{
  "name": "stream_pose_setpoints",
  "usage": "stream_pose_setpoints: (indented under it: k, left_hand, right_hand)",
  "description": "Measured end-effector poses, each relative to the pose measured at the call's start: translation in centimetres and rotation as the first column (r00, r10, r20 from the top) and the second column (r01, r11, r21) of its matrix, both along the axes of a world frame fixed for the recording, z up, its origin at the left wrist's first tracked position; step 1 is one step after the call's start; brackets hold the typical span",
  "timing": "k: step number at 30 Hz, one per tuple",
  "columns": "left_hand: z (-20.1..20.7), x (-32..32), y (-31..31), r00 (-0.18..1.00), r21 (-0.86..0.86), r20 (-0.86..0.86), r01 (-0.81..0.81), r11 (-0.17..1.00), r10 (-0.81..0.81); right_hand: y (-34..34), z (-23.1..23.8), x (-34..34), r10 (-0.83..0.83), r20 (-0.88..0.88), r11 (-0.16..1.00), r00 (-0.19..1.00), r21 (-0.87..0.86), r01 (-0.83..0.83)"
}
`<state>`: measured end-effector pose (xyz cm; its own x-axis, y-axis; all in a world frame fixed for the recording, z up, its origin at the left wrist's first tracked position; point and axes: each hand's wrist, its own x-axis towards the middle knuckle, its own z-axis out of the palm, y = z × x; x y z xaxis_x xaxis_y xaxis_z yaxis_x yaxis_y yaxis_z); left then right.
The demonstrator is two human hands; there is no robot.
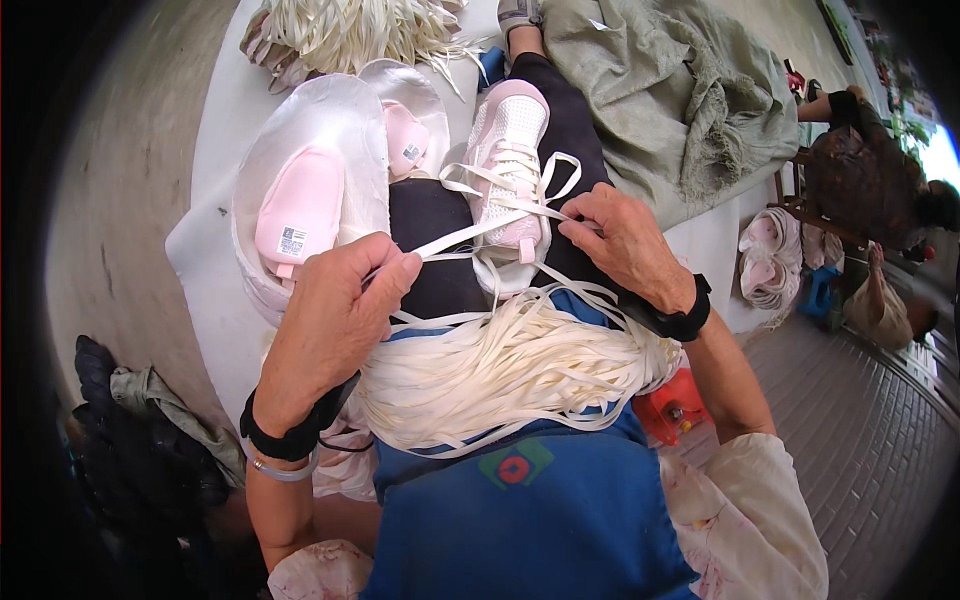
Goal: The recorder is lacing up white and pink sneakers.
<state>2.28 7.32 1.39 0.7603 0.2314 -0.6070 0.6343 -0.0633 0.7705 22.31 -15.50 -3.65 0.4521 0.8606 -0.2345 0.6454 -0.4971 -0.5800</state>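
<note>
A pink and white shoe upper (507, 165) lies along my thighs, its toe pointing away from me. Cream lace criss-crosses its front, with a loop standing out on each side. My left hand (345, 300) pinches one lace end, left of the upper's tongue. On the other side my right hand (622, 240) grips the other end between thumb and fingers. The shoelace (455, 240) runs taut from the left hand across the tongue toward the right. A thick bundle of cream laces (520, 370) rests on my lap over a blue apron (520, 520).
More pink and white uppers (300, 215) lie left of my legs on a white sheet (215, 270). Another pile of laces (355, 35) sits at the far left. Grey-green sacking (670, 90) covers the far right. Other people (860, 170) sit at right beside stacked uppers (770, 258).
</note>
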Motion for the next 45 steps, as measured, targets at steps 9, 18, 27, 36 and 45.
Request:
stream_pose_setpoints:
  k: [9,18,27,36,45]
  left_hand:
    - [-1.0,-1.4,0.9,0.878,-0.137,0.420,-0.190,0.972,0.231]
    - [-2.9,2.4,0.0,0.826,-0.621,0.398,-0.079,0.780,0.400]
    - [-3.3,4.8,-1.2,0.946,0.305,0.283,0.070,0.950,-0.160]
    - [-5.6,6.0,-2.2,0.928,0.560,0.160,0.195,0.805,-0.336]
    - [-5.2,6.4,-1.0,0.945,0.472,-0.009,0.293,0.832,-0.327]
  right_hand:
    - [1.1,1.2,-1.1,0.014,0.040,0.997,0.999,0.081,-0.017]
    - [0.3,0.6,-0.8,0.010,-0.108,0.992,0.994,0.127,0.004]
    - [-0.8,0.9,1.5,0.088,0.180,0.975,0.980,0.185,-0.122]
    - [-1.8,0.0,0.8,0.064,0.292,0.967,0.954,0.217,-0.132]
    - [-3.9,-0.8,2.1,0.208,0.462,0.936,0.862,0.161,-0.313]
